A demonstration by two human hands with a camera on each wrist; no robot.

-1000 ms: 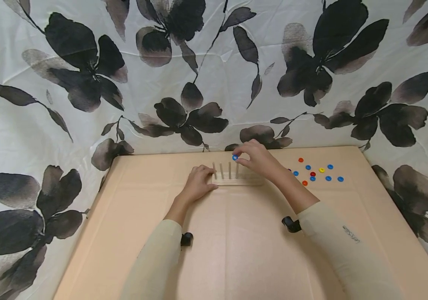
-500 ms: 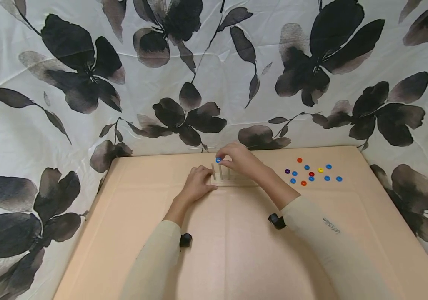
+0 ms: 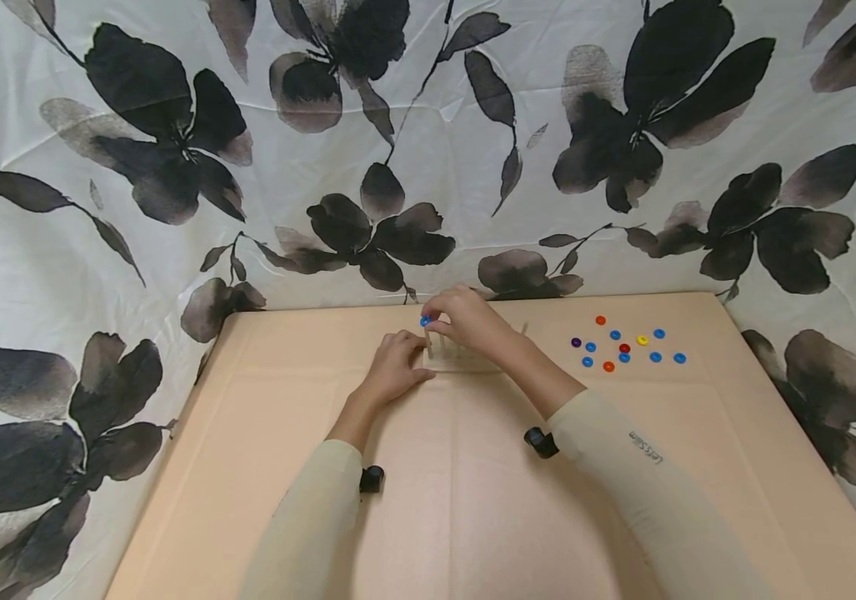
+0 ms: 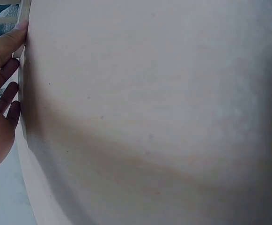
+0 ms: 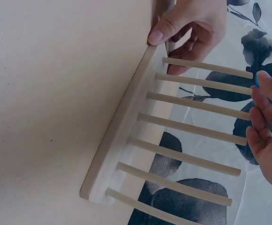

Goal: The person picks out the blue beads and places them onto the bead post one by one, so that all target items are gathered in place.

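Note:
A pale wooden peg rack [image 5: 119, 136], a flat base with a row of several upright pegs, stands near the table's far edge. My left hand [image 3: 392, 367] grips its left end, thumb on the front side and fingers behind, as the right wrist view shows. Between thumb and fingers my right hand [image 3: 468, 321] pinches a small blue ring [image 3: 425, 321]. That ring is right at the tip of the leftmost peg [image 5: 206, 66], the one closest to my left hand. In the head view my right hand hides much of the other pegs.
To the right of the rack, several loose rings lie scattered on the table [image 3: 458, 500]: blue [image 3: 615, 335], orange-red [image 3: 608, 367], a red one [image 3: 624, 348], a yellow one [image 3: 643, 340] and a dark purple one [image 3: 576, 342]. A floral cloth [image 3: 428, 150] hangs behind the table.
My right hand has moved left along the pegs with the blue ring, from the fourth peg to the leftmost one. My left hand keeps its grip on the rack.

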